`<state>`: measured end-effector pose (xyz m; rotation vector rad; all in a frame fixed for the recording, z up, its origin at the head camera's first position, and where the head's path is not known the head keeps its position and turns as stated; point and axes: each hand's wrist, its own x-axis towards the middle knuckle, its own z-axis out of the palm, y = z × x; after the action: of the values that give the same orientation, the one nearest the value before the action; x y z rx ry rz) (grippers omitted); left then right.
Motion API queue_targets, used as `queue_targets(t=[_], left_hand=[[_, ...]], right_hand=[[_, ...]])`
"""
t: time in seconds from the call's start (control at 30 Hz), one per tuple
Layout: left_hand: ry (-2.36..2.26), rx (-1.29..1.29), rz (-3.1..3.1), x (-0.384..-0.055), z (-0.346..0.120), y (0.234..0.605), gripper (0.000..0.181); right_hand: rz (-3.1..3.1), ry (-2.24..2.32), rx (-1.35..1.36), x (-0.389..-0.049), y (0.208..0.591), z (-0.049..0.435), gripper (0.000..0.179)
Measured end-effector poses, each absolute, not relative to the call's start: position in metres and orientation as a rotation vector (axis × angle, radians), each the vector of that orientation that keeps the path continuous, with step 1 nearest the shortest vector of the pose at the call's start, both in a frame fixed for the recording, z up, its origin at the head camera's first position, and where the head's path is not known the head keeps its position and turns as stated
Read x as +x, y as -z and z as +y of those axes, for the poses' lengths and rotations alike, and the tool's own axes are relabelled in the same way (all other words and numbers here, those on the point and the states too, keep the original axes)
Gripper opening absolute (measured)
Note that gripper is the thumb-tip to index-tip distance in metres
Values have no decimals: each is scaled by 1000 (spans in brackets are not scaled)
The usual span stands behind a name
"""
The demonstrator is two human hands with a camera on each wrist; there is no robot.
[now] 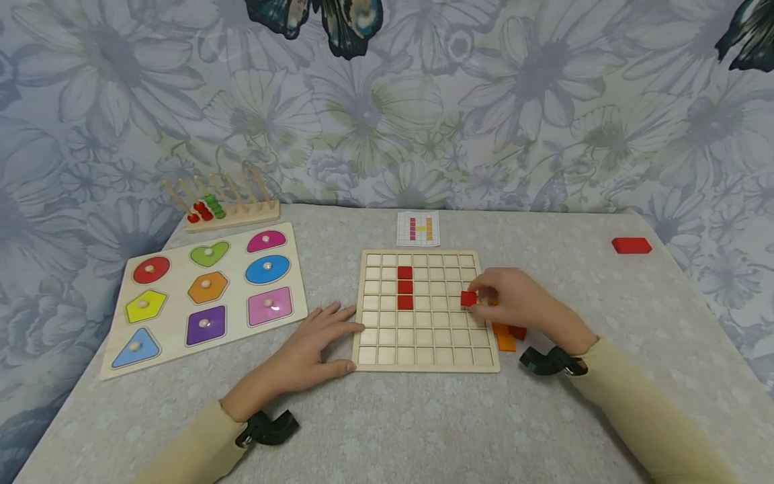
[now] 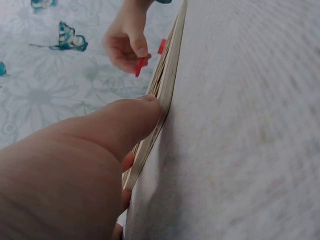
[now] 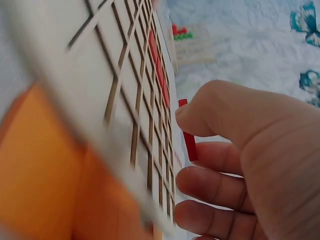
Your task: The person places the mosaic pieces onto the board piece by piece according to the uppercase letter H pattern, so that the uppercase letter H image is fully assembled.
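My right hand (image 1: 510, 301) pinches a small red square tile (image 1: 468, 298) between thumb and fingers, over the right side of a wooden grid board (image 1: 426, 364). In the right wrist view the tile (image 3: 188, 131) shows edge-on, above the grid. Three red tiles (image 1: 405, 286) lie in a column in the board's cells, left of its middle. My left hand (image 1: 311, 346) lies with fingers spread at the board's left edge; in the left wrist view its thumb (image 2: 135, 116) touches the board's side (image 2: 172, 75).
Orange tiles (image 1: 506, 341) and red ones lie beside the board's right edge, partly under my right hand. A pattern card (image 1: 418, 229) lies behind the board. At left are a shape puzzle (image 1: 236, 321) and a peg stand with beads (image 1: 242, 215). A red block (image 1: 631, 245) lies far right.
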<state>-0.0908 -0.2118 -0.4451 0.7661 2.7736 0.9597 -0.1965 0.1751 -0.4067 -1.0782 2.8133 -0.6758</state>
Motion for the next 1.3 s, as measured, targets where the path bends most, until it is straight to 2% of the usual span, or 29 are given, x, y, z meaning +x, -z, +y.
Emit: queue_targets(t=[0.3,0.6,1.3], left_hand=[[-967,816,2800,-91,-212,448,55],[-956,781,2777,-91,-211,448,57],[-956,780,2778,-92,-212,449,58]], right_hand=[[2730,668,-1214,-202,408,127,23],[2650,678,-1266,-201,408,100,24],[2628,668,-1323,-199,414,86,25]])
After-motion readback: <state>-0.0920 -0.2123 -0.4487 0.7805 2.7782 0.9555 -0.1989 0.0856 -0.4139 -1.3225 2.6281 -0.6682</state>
